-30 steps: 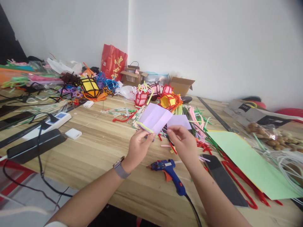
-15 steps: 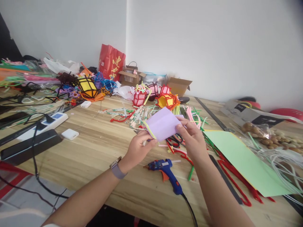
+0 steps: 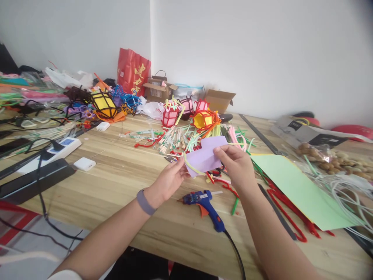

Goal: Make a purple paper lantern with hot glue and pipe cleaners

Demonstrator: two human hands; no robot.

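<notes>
Both my hands hold a folded piece of lilac paper (image 3: 205,156) above the wooden table (image 3: 122,182). My left hand (image 3: 170,179) pinches its left corner, where a yellow-green pipe cleaner (image 3: 192,167) curves along the edge. My right hand (image 3: 237,165) grips the paper's right side with thumb and fingers closed on it. A blue hot glue gun (image 3: 204,202) lies on the table just below my hands, its cord running toward me.
Pipe-cleaner lanterns (image 3: 204,118) and loose pipe cleaners (image 3: 175,138) litter the table behind the paper. A green sheet (image 3: 297,186) lies at right, with red pipe cleaners (image 3: 291,217). A power strip (image 3: 55,149), white charger (image 3: 84,163) and black device (image 3: 35,181) sit left.
The lilac paper went from spread open to folded smaller, and my hands lowered it closer together. The view shifted slightly to the right.
</notes>
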